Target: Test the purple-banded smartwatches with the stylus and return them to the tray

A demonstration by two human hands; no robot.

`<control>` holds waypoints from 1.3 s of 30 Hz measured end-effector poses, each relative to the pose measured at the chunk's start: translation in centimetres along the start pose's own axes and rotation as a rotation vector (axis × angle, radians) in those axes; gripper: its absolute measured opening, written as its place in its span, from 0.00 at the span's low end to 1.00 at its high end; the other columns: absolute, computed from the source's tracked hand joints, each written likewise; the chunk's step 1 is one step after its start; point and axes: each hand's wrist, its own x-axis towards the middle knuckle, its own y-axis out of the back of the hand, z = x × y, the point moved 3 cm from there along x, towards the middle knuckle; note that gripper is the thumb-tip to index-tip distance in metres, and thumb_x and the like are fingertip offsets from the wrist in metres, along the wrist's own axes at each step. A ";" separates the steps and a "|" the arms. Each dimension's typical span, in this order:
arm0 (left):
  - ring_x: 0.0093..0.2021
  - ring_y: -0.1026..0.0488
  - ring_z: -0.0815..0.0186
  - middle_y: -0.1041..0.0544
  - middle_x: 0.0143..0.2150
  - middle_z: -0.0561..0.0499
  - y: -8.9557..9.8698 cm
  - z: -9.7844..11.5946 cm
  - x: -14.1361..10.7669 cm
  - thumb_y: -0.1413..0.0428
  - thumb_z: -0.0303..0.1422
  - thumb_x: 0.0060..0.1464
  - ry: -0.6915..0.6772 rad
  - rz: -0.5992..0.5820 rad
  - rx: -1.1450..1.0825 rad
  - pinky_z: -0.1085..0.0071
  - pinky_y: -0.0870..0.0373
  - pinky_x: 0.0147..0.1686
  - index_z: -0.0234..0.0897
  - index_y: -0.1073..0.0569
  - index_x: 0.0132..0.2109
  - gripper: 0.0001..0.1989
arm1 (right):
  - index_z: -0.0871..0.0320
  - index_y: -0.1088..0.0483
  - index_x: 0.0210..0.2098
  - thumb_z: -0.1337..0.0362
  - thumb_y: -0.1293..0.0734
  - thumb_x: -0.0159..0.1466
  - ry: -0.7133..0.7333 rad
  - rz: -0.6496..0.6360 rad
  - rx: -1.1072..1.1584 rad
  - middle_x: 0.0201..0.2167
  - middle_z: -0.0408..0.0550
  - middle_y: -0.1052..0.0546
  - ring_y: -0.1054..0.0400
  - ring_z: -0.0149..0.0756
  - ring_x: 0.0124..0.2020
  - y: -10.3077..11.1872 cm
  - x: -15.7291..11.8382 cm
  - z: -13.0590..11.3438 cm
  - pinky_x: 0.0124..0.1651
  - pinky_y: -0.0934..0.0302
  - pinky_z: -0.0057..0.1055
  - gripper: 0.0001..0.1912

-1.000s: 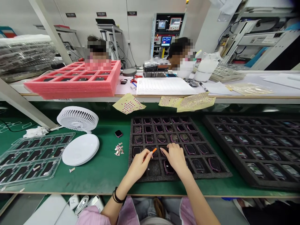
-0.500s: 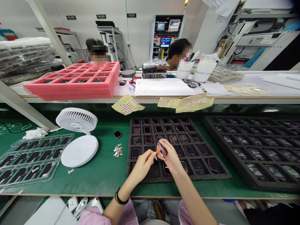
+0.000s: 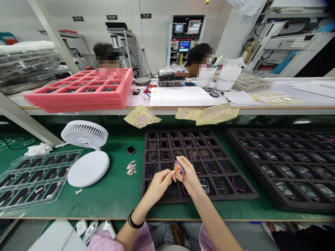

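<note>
My left hand (image 3: 161,182) is closed, thumb and finger pinching a small orange strip (image 3: 176,169) whose kind I cannot make out. My right hand (image 3: 190,176) grips a purple-framed watch case (image 3: 180,166), partly hidden by the fingers. The orange piece reaches to the watch case, or very near it. Both hands are above a dark foam tray (image 3: 167,199) with rows of purple-framed watches in its compartments. On the green mat to the left lie a single watch (image 3: 131,150) and a little pile of pinkish tabs (image 3: 131,168).
A white fan (image 3: 88,168) stands left, beside a clear plastic tray (image 3: 59,191) of dark parts. Another foam tray (image 3: 261,191) lies right. On the shelf ahead are a pink foam tray (image 3: 123,92) and a paper form (image 3: 180,97); yellow sticker sheets (image 3: 142,116) hang off its edge. Two people sit beyond.
My right hand has turned the purple watch case slightly. My left hand holds the orange strip in nearly the same spot. The view has shifted a little.
</note>
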 end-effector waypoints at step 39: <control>0.27 0.27 0.57 0.26 0.25 0.48 13.3 -3.8 -4.2 0.53 0.41 0.59 0.309 0.651 0.872 0.72 0.42 0.27 0.37 0.29 0.38 0.13 | 0.62 0.33 0.37 0.48 0.48 0.67 0.462 0.518 -1.901 0.36 0.62 0.30 0.34 0.54 0.37 9.8 -0.2 -2.8 0.35 0.40 0.44 0.24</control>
